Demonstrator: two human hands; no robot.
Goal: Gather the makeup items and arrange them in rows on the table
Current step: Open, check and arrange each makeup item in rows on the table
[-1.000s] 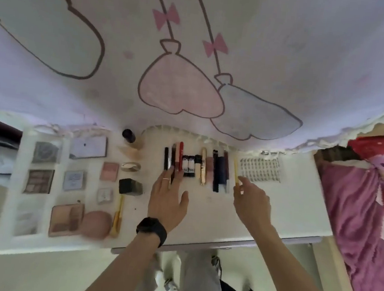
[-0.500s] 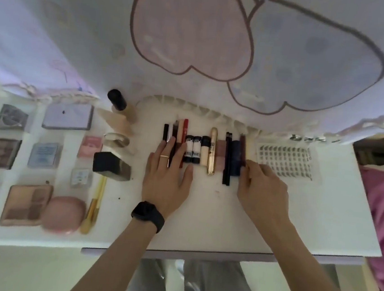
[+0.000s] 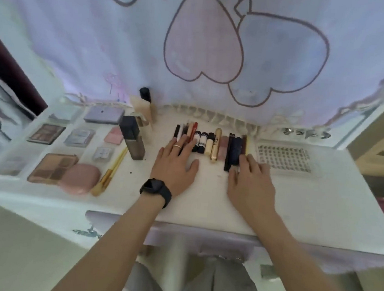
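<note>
The left fingers [image 3: 182, 142] lie spread on the left end of the row of dark, gold and red makeup sticks [image 3: 210, 142]. The right fingers [image 3: 250, 161], which pinched the thin yellow stick [image 3: 247, 142] a second ago, now press flat beside it. The row looks almost done. Right of them, a clear plastic tray [image 3: 313, 163] holds small dark pieces.

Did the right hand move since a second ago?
Yes, down. The right hand was pinching the yellow stick left of the lash tray; now it lies flat on the table, and that stick lies in the row.
</note>
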